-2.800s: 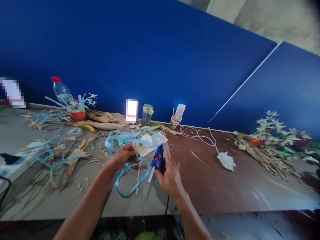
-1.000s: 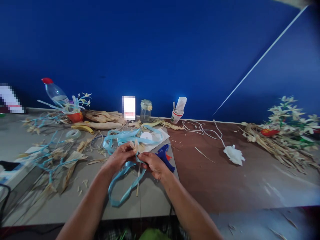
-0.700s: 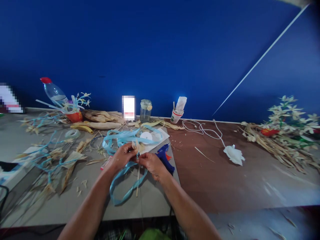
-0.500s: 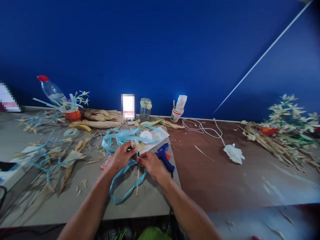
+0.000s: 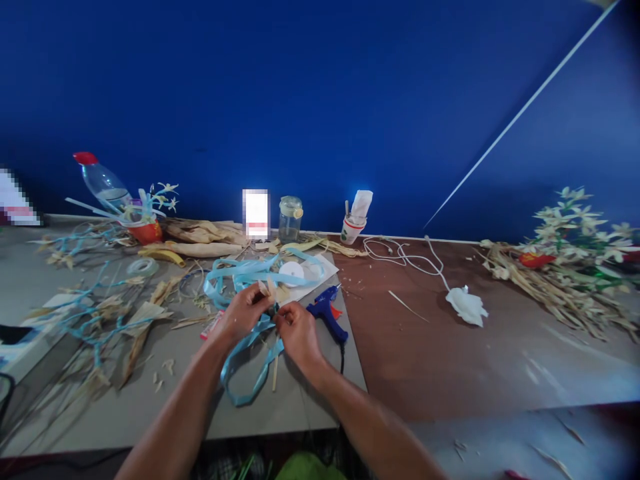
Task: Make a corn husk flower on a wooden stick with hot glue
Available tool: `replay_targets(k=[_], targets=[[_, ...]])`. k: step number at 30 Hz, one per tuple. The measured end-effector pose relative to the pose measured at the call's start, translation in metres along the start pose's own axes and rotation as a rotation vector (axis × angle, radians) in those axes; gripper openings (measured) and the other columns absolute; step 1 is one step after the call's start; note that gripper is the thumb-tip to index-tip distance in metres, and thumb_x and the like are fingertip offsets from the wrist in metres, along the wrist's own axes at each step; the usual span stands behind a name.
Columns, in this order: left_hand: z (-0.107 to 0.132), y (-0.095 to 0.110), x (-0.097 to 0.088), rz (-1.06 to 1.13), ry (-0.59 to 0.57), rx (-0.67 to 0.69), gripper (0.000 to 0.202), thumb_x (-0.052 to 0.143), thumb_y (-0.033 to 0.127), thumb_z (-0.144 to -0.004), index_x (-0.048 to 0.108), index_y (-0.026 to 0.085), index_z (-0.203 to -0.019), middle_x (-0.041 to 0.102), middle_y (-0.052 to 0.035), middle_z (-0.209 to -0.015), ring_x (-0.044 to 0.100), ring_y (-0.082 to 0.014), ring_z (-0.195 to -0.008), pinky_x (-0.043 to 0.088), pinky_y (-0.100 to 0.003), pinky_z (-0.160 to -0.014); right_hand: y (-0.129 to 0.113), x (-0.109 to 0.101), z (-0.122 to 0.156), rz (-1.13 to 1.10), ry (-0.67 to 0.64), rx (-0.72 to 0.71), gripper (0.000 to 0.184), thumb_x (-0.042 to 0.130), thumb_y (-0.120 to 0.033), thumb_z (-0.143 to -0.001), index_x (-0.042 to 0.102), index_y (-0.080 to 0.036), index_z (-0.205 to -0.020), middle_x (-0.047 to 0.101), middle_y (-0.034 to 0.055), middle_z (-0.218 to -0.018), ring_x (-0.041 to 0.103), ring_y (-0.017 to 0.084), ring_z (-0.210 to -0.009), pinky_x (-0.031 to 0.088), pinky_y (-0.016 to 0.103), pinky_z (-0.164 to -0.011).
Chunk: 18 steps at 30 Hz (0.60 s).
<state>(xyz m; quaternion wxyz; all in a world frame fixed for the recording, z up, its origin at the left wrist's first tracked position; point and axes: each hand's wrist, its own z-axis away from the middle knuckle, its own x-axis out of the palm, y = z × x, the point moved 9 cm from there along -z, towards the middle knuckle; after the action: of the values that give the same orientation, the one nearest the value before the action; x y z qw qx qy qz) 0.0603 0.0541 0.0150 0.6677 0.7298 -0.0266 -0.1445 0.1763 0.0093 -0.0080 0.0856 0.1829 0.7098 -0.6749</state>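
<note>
Between the fingers of my left hand (image 5: 245, 311) is a small pale flower (image 5: 268, 291) that looks made of dried husk. My right hand (image 5: 300, 337) sits close beside it, thumb and fingers pinched on a light blue ribbon (image 5: 243, 400) just below the flower. The ribbon's loose loop hangs toward me, and more of it lies heaped behind my hands. A thin pale stick (image 5: 275, 377) shows below the fingers. Right of my right hand lies a blue glue gun (image 5: 330, 319). My fingers partly hide where ribbon and flower meet.
Blue-wrapped branches (image 5: 95, 327) and dried husks (image 5: 210, 248) spread over the left side. Behind stand a glass jar (image 5: 290, 220) and a paper cup (image 5: 353, 230). A white cable (image 5: 420, 268) and a white flower-shaped piece (image 5: 466, 307) lie right. A bouquet (image 5: 575, 233) rests far right.
My right hand has drawn slightly left and its fingers have curled tighter by the flower. The left hand stays nearly in place, and the ribbon's lower loop has shifted a little.
</note>
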Motion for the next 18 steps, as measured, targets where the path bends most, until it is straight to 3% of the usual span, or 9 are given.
replay_targets(k=[3,6,13,18], targets=[[-0.001,-0.004,0.003,0.103,-0.036,-0.05,0.018,0.068,0.03,-0.064,0.063,0.015,-0.073,0.064,-0.0016,-0.071,0.056,-0.0176,-0.073,0.042,-0.026,-0.07,-0.001,0.001,-0.001,-0.057,-0.022,0.011,0.008,0.051,-0.02,-0.067,0.057,-0.018,-0.063,0.051,-0.0034,-0.053,0.043,0.011,-0.049,0.03,0.022,-0.05],[0.001,-0.014,0.007,0.246,-0.075,-0.132,0.022,0.07,0.032,-0.063,0.065,0.013,-0.072,0.062,-0.0013,-0.067,0.054,-0.0148,-0.064,0.04,-0.025,-0.064,0.0,0.004,-0.002,-0.198,-0.059,0.055,0.008,0.05,-0.018,-0.063,0.055,-0.017,-0.057,0.047,-0.0046,-0.05,0.039,0.01,-0.049,0.028,0.022,-0.048],[0.013,-0.021,0.029,0.684,-0.328,-0.266,0.03,0.074,0.024,-0.061,0.068,0.013,-0.088,0.065,-0.0052,-0.074,0.058,-0.0157,-0.069,0.043,-0.029,-0.072,0.001,0.017,0.002,-0.776,-0.223,0.332,0.009,0.06,-0.019,-0.053,0.053,-0.016,-0.055,0.047,-0.0064,-0.05,0.032,0.006,-0.046,0.024,0.021,-0.048],[0.013,-0.026,0.027,0.75,-0.32,-0.27,0.015,0.071,0.02,-0.066,0.069,0.011,-0.077,0.061,-0.0034,-0.064,0.052,-0.0098,-0.057,0.043,-0.024,-0.063,-0.001,0.024,0.009,-0.943,-0.359,0.489,0.016,0.066,-0.015,-0.048,0.052,-0.017,-0.056,0.049,-0.0073,-0.049,0.027,0.004,-0.043,0.026,0.021,-0.048]])
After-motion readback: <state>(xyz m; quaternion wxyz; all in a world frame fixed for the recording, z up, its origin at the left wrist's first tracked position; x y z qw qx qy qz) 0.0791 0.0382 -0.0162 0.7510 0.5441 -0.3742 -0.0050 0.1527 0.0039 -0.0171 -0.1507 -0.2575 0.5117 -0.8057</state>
